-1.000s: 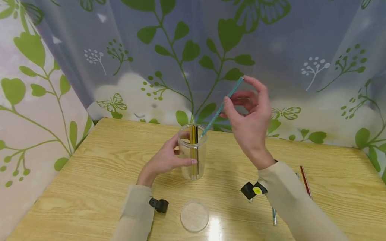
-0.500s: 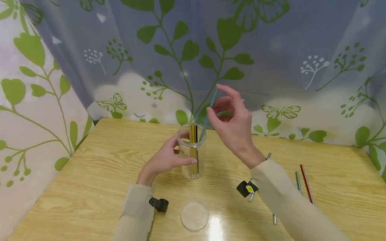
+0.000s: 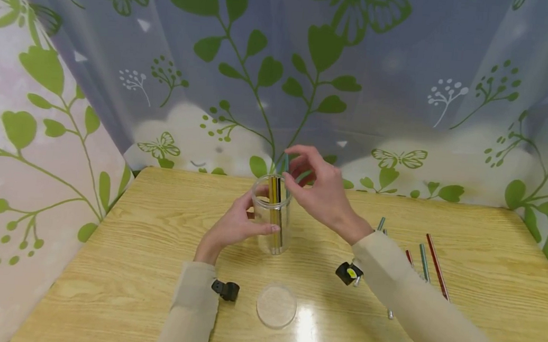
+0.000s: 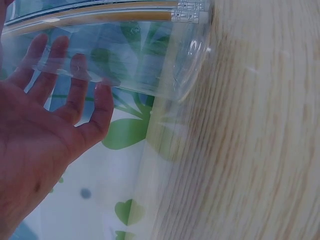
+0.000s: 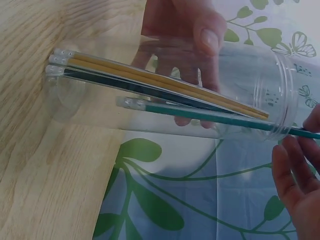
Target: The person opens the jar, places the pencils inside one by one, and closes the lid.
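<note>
A clear plastic jar (image 3: 285, 238) stands upright on the table, and my left hand (image 3: 229, 229) grips it round its side from the left. Inside lean yellow pencils (image 5: 150, 77) and a black pencil (image 5: 130, 88), eraser ends down. Above the rim, my right hand (image 3: 322, 193) pinches a teal pencil (image 5: 200, 114) between thumb and fingers. Most of that pencil is within the jar, eraser end down. In the right wrist view its eraser is still apart from the jar's bottom. The left wrist view shows left fingers (image 4: 77, 95) curving round the jar's far side.
A round clear lid (image 3: 276, 306) lies on the wooden table (image 3: 143, 268) in front of the jar. To the right, a red pencil (image 3: 436, 264), a teal pencil (image 3: 424, 261) and several others lie partly hidden by the right forearm. A patterned curtain (image 3: 166, 78) hangs behind.
My right hand has moved left and down, bringing the teal pencil from a slant to nearly upright and deeper into the jar. The left hand and jar have stayed put.
</note>
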